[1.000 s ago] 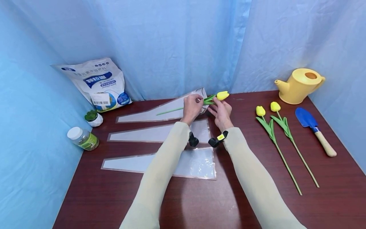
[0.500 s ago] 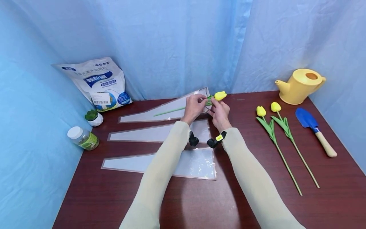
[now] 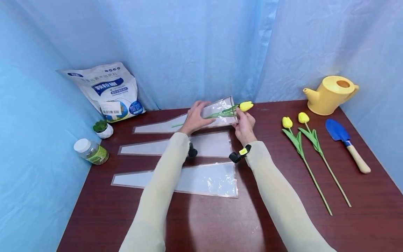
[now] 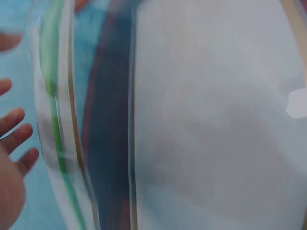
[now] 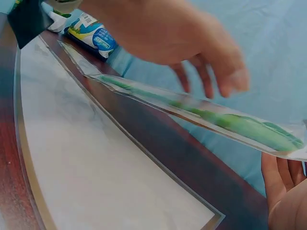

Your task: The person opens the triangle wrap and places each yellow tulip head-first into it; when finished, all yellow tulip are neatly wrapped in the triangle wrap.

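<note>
A yellow tulip [image 3: 246, 106] lies with its stem and leaves inside a clear, pale-backed flower sleeve [image 3: 151, 128], its bloom sticking out at the wide end. At that end my right hand [image 3: 245, 127] holds the tulip together with the sleeve; its fingers show beneath the plastic in the right wrist view, the thumb hidden there. My left hand [image 3: 194, 119] hovers over the sleeve's middle with fingers loosely spread; in the left wrist view its fingertips [image 4: 29, 158] are apart from the plastic. The sleeve's wide end is raised off the table.
Two more sleeves, a middle one [image 3: 211, 145] and a front one [image 3: 201, 178], lie flat nearby. Rightward are two tulips [image 3: 299, 143], a blue trowel [image 3: 338, 129] and a yellow watering can [image 3: 327, 94]. A fertilizer bag [image 3: 110, 91], small potted plant [image 3: 104, 130] and jar [image 3: 92, 153] stand left.
My left hand has let go of the sleeve's mouth and moved left. The sleeve has shifted slightly right, now covering the tulip's leaves. My right hand stays near the bloom.
</note>
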Available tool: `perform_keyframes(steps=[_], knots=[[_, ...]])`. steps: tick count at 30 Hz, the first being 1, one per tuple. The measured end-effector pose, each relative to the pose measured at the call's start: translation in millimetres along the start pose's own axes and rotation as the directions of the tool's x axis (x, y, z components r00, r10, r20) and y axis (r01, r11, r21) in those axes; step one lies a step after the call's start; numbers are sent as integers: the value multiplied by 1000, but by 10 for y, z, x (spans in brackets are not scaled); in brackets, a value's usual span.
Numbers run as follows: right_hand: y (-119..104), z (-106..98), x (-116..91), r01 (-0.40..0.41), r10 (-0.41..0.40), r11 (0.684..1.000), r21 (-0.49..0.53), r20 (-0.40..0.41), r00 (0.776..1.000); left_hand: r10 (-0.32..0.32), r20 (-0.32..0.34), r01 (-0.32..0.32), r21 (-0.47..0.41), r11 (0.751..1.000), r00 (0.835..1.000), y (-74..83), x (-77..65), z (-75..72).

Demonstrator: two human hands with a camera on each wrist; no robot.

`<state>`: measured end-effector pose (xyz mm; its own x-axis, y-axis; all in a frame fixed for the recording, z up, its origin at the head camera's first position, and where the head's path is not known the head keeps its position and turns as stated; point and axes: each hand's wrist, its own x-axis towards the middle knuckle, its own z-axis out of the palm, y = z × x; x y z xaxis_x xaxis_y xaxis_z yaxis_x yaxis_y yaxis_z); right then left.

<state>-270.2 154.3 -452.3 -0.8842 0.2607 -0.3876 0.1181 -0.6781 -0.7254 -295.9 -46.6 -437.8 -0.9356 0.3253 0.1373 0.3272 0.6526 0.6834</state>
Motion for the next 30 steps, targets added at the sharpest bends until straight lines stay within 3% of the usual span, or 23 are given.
perform_keyframes(steps=[4,8,14,18,24,30], knots=[[-31,-19,-3,-15,15,1000,27,1,1000,-38,159,11,164,986,987,-207,-55,-154],[-57,-35,15,-38,39,996,83,-10,999,-78,234,14,264,964,969,-337,-107,-250],[-82,-27,35,-101,108,969,226,-20,994,-75,229,4,296,955,971,-400,-118,-291],[-84,-24,25,-146,149,953,267,9,989,-65,206,-3,314,950,976,-413,-115,-281],[-102,-34,3,-182,177,934,307,45,983,-73,213,-5,346,938,974,-405,-134,-249],[-103,-36,-9,-150,150,955,257,20,988,-54,211,-24,351,936,976,-352,-116,-220]])
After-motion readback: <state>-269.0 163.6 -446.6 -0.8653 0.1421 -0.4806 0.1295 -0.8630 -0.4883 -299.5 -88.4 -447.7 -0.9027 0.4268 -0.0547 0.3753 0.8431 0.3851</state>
